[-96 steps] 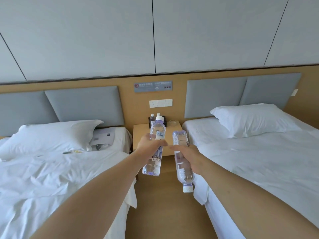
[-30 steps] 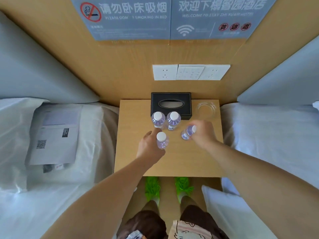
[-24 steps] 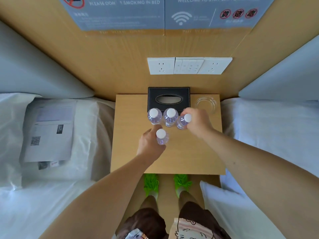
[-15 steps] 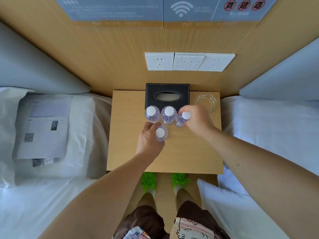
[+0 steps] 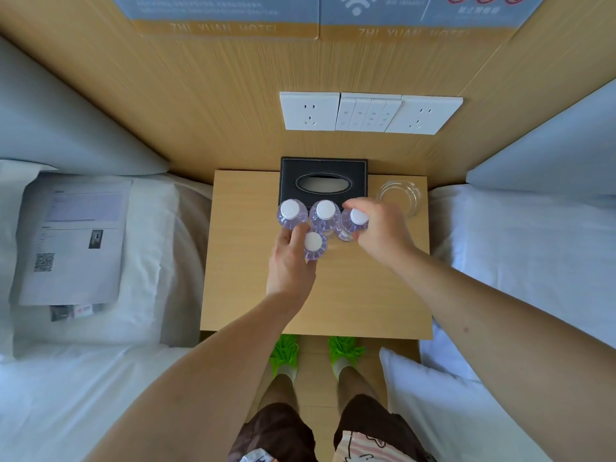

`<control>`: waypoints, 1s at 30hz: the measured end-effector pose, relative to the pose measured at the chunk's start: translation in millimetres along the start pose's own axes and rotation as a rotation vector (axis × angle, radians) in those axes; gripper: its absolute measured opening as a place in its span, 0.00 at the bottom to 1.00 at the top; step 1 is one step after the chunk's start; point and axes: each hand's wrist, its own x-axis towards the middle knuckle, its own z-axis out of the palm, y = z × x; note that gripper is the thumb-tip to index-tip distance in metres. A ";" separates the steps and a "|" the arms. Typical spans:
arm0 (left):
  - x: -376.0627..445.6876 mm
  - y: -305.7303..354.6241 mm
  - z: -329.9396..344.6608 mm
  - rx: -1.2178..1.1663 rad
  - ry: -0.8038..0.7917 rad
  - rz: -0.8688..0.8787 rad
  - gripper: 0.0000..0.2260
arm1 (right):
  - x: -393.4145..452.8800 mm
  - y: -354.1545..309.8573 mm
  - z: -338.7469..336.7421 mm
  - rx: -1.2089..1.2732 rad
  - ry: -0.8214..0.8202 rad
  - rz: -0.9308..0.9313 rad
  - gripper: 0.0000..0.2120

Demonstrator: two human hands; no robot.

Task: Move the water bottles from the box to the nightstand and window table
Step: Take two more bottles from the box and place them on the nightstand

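Note:
I look straight down on a wooden nightstand between two beds. Two clear water bottles with white caps stand side by side in front of a black tissue box: the left bottle and the middle bottle. My right hand grips a third bottle at the right end of that row, slightly tilted. My left hand holds a fourth bottle upright just in front of the row. The lower parts of all bottles are hidden from above.
The black tissue box sits at the back of the nightstand, a clear glass dish at its right. Wall sockets and switches are above. A printed sheet lies on the left bed; white bedding flanks both sides.
I walked up from between the beds to the nightstand. Over the last second both hands carried their bottles toward the two standing ones; the right bottle now sits in line with the row.

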 end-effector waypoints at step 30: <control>26.9 162.1 -183.5 0.184 -0.004 0.559 0.29 | -95.7 -138.8 -132.0 -0.180 0.292 0.086 0.36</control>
